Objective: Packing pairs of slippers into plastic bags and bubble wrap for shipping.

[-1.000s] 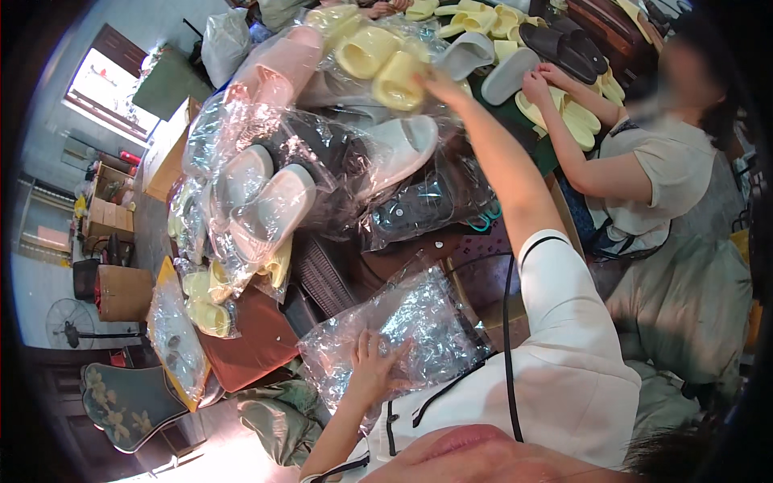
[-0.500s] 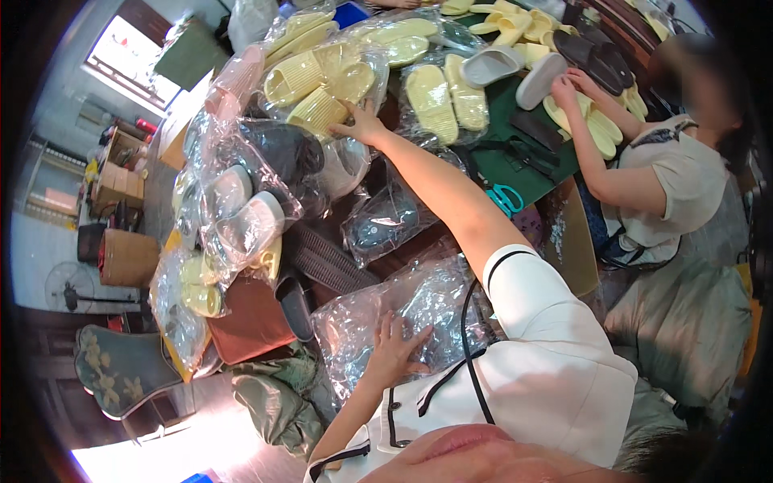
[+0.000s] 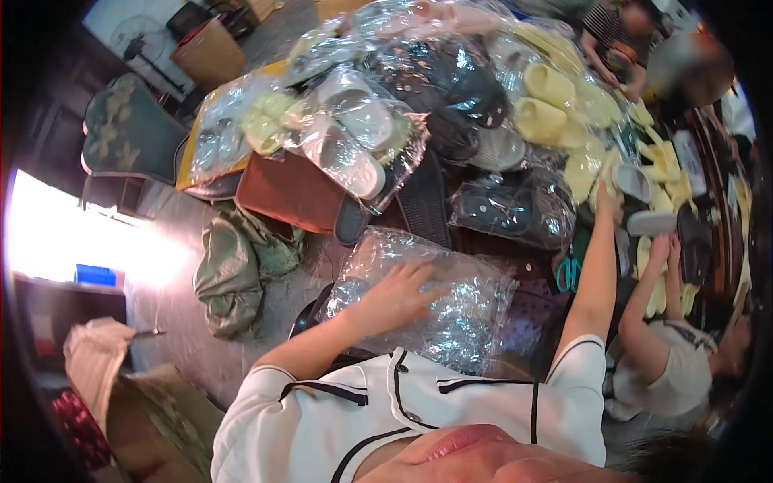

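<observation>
My left hand [image 3: 403, 291] lies over a pile of clear plastic bags [image 3: 463, 322] close to my body, its fingers stretched out and slightly blurred. Far to the right, my right hand [image 3: 605, 203] reaches out at arm's length with its fingers closed at the near end of a pale yellow slipper [image 3: 609, 167]. Beside that slipper lies a light grey slipper [image 3: 634, 183]. Bagged dark slippers [image 3: 499, 205] sit between my two hands. Farther left, a bagged pair of white slippers [image 3: 342, 153] rests on the heap.
Bagged yellow slippers [image 3: 555, 121] pile up at the back right. Turquoise scissors [image 3: 568, 274] lie near my right forearm. A co-worker [image 3: 672, 358] at the right holds a grey slipper [image 3: 652, 223]; another person [image 3: 616, 40] sits farther back. A chair [image 3: 133, 129] stands at the left.
The view has swung, so the heap sits higher and my body is more central. My right hand has left the bagged ribbed yellow slippers and reached farther right. My left hand stays over the plastic bags.
</observation>
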Tool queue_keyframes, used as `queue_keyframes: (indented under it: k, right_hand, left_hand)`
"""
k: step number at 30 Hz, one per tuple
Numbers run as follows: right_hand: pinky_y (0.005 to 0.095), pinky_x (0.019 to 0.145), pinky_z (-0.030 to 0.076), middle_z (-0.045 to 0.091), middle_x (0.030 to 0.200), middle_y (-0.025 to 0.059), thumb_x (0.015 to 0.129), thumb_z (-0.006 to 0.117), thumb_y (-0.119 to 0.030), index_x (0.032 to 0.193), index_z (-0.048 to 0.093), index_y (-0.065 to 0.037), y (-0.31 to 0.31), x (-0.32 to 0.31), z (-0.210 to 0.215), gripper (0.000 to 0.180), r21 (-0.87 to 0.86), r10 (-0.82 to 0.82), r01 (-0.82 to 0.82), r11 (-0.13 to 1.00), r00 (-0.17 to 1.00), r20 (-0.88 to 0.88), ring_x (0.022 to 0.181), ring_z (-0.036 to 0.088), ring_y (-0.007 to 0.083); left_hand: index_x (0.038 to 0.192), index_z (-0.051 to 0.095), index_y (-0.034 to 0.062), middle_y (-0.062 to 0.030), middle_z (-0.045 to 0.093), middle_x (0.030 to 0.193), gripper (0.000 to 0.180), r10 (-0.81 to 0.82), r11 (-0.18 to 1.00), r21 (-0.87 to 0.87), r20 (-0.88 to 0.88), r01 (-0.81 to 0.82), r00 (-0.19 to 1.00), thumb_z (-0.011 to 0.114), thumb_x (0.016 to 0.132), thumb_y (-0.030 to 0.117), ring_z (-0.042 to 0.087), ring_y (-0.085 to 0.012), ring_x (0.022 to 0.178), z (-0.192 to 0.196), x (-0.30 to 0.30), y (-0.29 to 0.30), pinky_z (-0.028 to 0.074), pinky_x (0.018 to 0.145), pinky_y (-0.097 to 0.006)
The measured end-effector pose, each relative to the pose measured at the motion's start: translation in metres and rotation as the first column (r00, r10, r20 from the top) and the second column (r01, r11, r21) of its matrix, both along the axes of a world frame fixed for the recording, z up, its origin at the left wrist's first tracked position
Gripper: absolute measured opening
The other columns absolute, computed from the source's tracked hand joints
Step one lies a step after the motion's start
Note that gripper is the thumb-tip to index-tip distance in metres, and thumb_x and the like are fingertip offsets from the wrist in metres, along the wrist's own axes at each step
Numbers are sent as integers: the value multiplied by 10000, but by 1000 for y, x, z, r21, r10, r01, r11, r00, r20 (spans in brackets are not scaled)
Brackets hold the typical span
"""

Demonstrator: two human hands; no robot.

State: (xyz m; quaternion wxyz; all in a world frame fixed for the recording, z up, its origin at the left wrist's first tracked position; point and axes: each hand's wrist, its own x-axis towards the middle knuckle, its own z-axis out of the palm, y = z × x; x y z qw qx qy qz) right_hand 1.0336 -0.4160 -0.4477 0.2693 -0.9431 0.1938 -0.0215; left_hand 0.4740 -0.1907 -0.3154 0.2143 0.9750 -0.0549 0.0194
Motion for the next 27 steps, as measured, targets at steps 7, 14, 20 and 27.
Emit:
queue_keyframes:
  k: [7, 14, 20, 27]
  right_hand:
    - [422, 982, 496, 570, 1364, 180, 694, 889, -125, 1439, 453, 25, 3, 32, -53, 877, 727, 162, -395, 562, 914, 372, 1198, 590, 310]
    - [414, 848, 552, 683, 1166, 132, 728, 819, 8, 1263, 611, 22, 21, 29, -34, 575, 897, 143, -342, 279, 939, 314, 1006, 677, 290]
    - [366, 914, 517, 666, 1189, 111, 778, 724, 84, 1290, 560, 8, 62, -33, 65, 542, 823, 241, -561, 83, 813, 530, 1065, 656, 252]
    - [319, 895, 505, 677, 1201, 116, 826, 767, -76, 1231, 596, 25, 89, -122, 201, 451, 523, 249, -837, 158, 547, 799, 1044, 653, 190]
  left_hand:
    - [1391, 566, 201, -191, 499, 1357, 658, 331, 934, 77, 178, -349, 927, 796, 775, 179, 428, -403, 1353, 11, -13, 62, 407, 1079, -532]
    - [1513, 430, 234, -239, 463, 1318, 859, 663, 689, 112, 301, -716, 686, 835, 755, 248, 399, -486, 1282, -29, -4, 127, 386, 1044, -588]
    - [1536, 415, 179, -260, 555, 1171, 759, 645, 746, -225, 6, -627, 764, 734, 881, 392, 547, -432, 1074, -93, 12, 189, 441, 975, -504]
    - [1496, 463, 119, -297, 569, 1146, 659, 680, 733, -40, 85, -679, 728, 661, 942, 417, 548, -467, 1090, -66, -12, 176, 431, 977, -527]
